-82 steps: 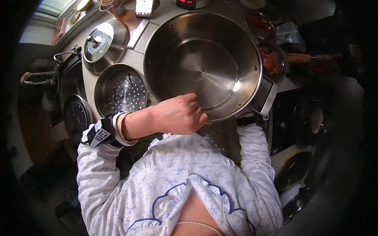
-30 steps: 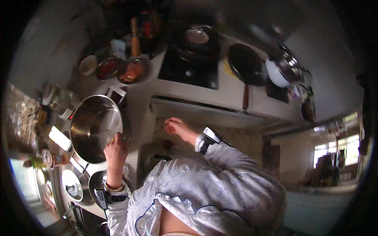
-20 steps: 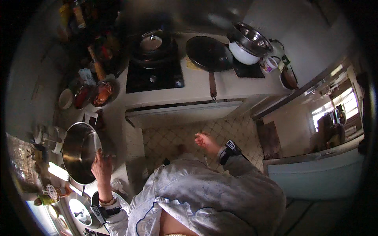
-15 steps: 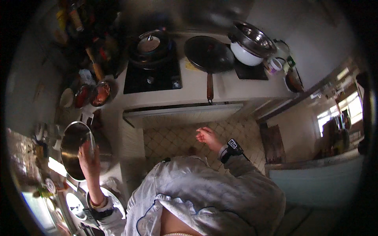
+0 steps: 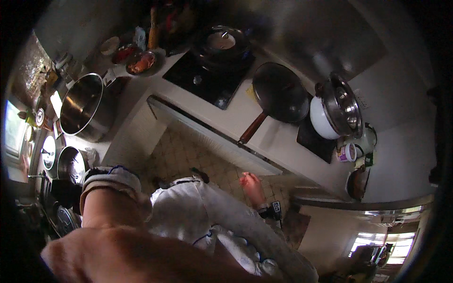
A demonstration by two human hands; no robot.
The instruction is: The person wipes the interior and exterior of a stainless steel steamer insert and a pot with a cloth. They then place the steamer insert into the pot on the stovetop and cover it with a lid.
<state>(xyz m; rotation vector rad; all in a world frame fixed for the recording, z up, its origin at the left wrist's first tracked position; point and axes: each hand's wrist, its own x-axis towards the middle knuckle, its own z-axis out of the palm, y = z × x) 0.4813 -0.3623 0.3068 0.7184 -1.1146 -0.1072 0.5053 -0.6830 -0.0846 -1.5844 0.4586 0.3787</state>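
Note:
My left hand [image 5: 127, 254] is raised very close to the camera, large and blurred at the lower left. Its fingers are hidden, so whether it holds anything does not show. Low over the tiled floor, beside my body, hangs my right hand [image 5: 252, 188]; its fingers are loosely bent and a little apart, with nothing in them. On the left counter a large steel pot [image 5: 82, 106] stands uncovered. Nearer to me is a smaller steel pot [image 5: 71, 162], with a round lid [image 5: 48, 151] beside it.
A lidded dark pan [image 5: 222, 49] sits on the black cooktop [image 5: 200, 80]. A long-handled frying pan [image 5: 281, 92], a white pot [image 5: 323, 120] and a steel basin [image 5: 347, 108] stand to its right. Bowls of red food [image 5: 141, 62] are in the far left corner.
My left hand has left the large pot and come up close to the camera. My right hand stays low at my side. The view has turned left.

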